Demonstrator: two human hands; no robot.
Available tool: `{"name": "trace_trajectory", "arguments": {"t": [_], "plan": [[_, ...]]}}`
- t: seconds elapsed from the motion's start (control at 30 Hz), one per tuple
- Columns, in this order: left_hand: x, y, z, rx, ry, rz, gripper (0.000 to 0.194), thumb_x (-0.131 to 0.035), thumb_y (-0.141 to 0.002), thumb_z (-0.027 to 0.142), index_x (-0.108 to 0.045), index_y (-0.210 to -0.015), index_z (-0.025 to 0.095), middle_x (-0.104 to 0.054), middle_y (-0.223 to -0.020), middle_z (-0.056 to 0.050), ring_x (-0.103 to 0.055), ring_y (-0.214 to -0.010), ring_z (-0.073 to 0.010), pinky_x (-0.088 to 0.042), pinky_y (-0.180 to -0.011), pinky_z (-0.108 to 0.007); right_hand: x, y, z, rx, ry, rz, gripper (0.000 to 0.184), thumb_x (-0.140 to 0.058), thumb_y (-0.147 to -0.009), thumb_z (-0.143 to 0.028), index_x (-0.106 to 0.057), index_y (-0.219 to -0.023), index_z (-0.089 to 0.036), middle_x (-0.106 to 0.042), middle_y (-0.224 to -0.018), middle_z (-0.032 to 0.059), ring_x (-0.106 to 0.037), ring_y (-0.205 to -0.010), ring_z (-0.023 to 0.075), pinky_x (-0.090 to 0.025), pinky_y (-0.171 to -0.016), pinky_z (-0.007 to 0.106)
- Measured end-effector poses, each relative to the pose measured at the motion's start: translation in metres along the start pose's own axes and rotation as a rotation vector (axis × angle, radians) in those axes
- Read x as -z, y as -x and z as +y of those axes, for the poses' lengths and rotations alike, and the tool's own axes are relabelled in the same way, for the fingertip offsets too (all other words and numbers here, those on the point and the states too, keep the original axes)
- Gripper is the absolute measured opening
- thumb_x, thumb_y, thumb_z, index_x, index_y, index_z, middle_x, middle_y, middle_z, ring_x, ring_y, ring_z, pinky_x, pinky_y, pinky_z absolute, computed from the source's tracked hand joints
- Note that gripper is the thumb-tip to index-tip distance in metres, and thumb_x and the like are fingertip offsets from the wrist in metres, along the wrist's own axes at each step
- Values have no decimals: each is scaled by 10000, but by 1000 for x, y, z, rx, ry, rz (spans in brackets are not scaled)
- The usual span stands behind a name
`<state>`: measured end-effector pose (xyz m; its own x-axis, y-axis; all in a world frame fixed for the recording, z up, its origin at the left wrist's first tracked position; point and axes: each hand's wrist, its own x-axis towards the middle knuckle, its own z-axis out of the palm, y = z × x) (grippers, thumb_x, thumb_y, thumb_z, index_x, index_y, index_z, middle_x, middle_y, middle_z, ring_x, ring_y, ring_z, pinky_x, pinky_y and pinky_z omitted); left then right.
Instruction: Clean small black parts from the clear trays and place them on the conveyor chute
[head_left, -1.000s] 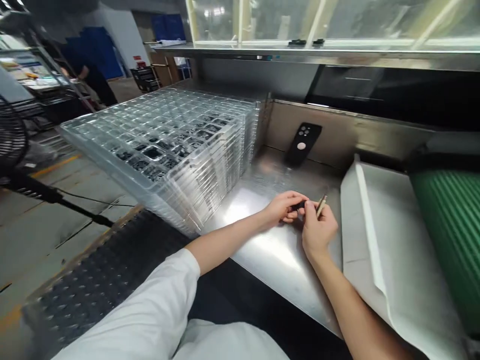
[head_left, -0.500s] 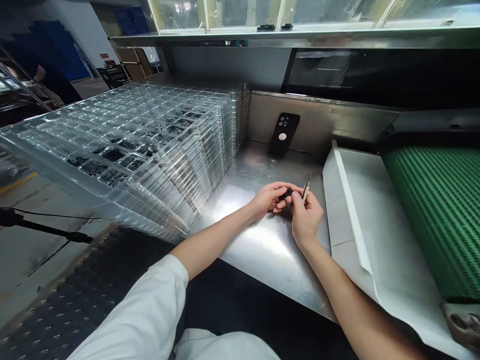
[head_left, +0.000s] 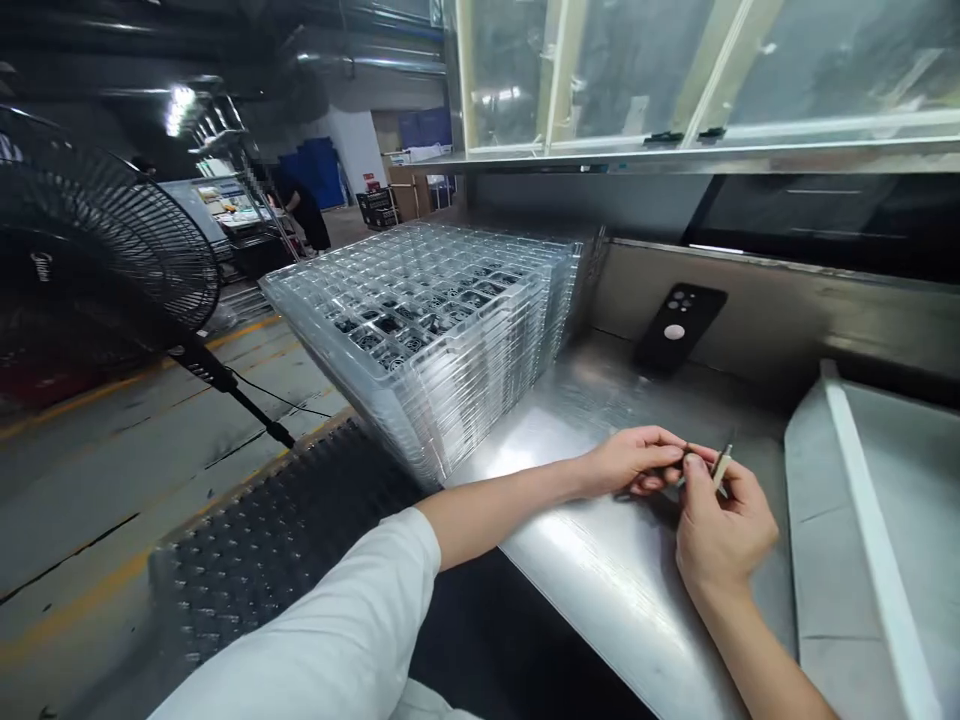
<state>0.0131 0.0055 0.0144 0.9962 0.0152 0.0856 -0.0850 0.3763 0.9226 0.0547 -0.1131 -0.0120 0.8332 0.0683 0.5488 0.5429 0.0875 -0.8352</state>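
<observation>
My left hand is closed in a pinch over the steel worktop, holding a small black part that my fingers now mostly hide. My right hand meets it fingertip to fingertip, its thumb and forefinger at the same part. A thin pointed tool with a cream-coloured body sticks up between the fingers of my right hand; its exact kind is unclear. To the left of both hands rises a tall stack of clear plastic trays, with small black parts in several pockets of the top one.
A black phone leans on the steel back wall. On the right stands a white bin. A shelf edge crosses above the worktop. A black floor fan stands at the left, and a person is far behind.
My view has swung left and up, bringing the fan in and taking the green belt out. The black part has turned or sunk between my fingers and shows less. Both hands stay together.
</observation>
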Motion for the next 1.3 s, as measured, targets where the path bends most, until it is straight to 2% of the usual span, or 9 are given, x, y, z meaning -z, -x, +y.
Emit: {"name": "trace_trajectory", "arguments": {"t": [0.17, 0.23, 0.5, 0.63, 0.73, 0.87, 0.97, 1.1, 1.3], "plan": [[-5, 3, 5, 34, -25, 49, 352, -660, -899, 382, -605, -1168, 161, -552, -718, 54, -437, -472, -51, -291, -452, -186, 1, -1, 3, -35, -13, -2, 492, -751, -835, -556, -724, -1137, -168, -696, -961, 58, -610, -706, 162, -478, -601, 259], [-5, 4, 7, 38, -22, 46, 362, -668, -888, 385, -601, -1163, 159, -567, -721, 45, -465, -480, -62, -319, -461, -193, 0, -2, 2, -80, -19, -21, 514, -757, -821, -564, -717, -1138, -162, -681, -893, 48, -597, -655, 163, -474, -561, 259], [1, 6, 3, -13, -8, -9, 371, -710, -833, 381, -599, -1107, 157, -593, -695, 35, -486, -474, -78, -308, -452, -198, -3, 1, -7, -57, -65, -26, 435, -706, -831, -529, -691, -1072, -168, -629, -784, 24, -572, -617, 163, -488, -554, 273], [5, 8, 5, -69, 47, -37, 382, -735, -835, 407, -608, -1097, 160, -572, -703, 39, -445, -466, -66, -289, -443, -200, -1, 3, -1, -66, -68, -36, 394, -673, -868, -489, -692, -1108, -176, -676, -919, 49, -610, -720, 173, -515, -641, 291], [4, 10, 11, -105, 92, -6, 388, -746, -835, 404, -615, -1115, 169, -553, -723, 41, -420, -481, -59, -270, -441, -197, 3, 5, -1, -66, -25, -28, 392, -660, -892, -506, -704, -1112, -185, -690, -1001, 60, -617, -778, 184, -509, -695, 308], [1, 12, 18, -147, 112, 92, 385, -749, -846, 407, -624, -1130, 180, -520, -717, 47, -392, -494, -53, -246, -451, -190, 9, 5, -5, 39, 82, -70, 467, -557, -982, -621, -730, -987, -187, -679, -883, 57, -602, -761, 200, -473, -692, 316], [-1, 13, 20, -169, 133, 107, 387, -760, -845, 405, -634, -1132, 178, -516, -710, 43, -388, -500, -52, -232, -459, -190, 10, 6, -6, 118, 149, -107, 489, -564, -1002, -639, -726, -871, -196, -679, -826, 46, -599, -750, 200, -452, -700, 312], [-4, 15, 20, -180, 166, 85, 373, -770, -841, 389, -647, -1117, 170, -513, -701, 39, -370, -504, -43, -201, -471, -185, 9, 5, -6, 142, 176, -114, 478, -591, -1009, -632, -728, -862, -198, -710, -853, 40, -616, -762, 197, -441, -709, 306], [-6, 17, 20, -168, 180, 120, 370, -782, -835, 377, -660, -1113, 167, -509, -684, 37, -348, -516, -39, -210, -496, -181, 8, 5, -7, 179, 212, -139, 442, -600, -1026, -587, -737, -854, -204, -699, -807, 22, -585, -715, 179, -405, -685, 292]]}}
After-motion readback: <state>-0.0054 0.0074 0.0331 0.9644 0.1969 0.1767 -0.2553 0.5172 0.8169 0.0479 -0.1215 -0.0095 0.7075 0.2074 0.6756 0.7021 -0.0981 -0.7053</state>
